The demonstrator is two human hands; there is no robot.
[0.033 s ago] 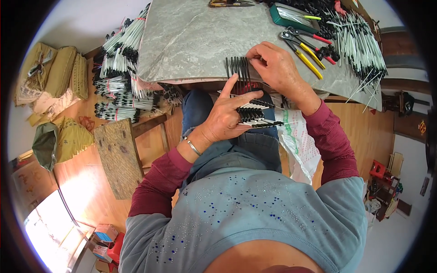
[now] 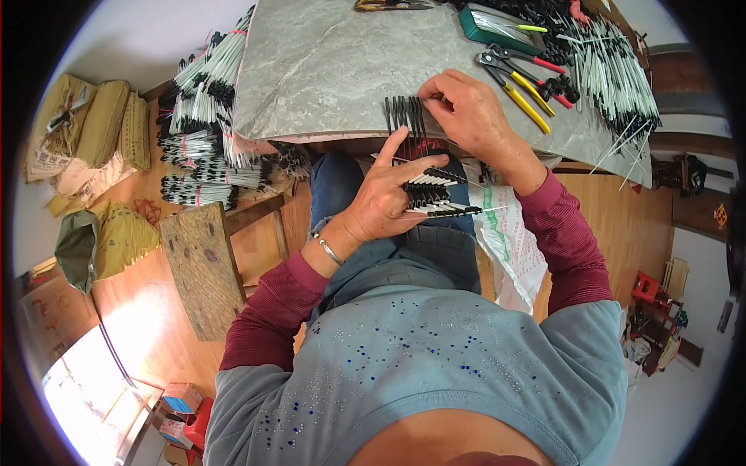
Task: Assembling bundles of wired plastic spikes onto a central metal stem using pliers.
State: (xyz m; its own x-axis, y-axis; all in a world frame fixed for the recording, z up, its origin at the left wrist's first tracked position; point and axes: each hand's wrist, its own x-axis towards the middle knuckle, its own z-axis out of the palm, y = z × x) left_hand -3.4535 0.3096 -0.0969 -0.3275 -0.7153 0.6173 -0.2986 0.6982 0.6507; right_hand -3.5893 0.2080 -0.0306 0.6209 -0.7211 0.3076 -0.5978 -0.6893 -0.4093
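Crossing the table edge (image 2: 311, 133), black strips (image 2: 401, 109) reach the right hand (image 2: 471, 113).

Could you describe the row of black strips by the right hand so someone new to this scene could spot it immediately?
Look along the near edge of the grey marbled table. Just beyond the left hand, by the fingertips of the right hand, is a row of slim, parallel black strips. They show all black, unlike the black-and-white bundle in the left hand.
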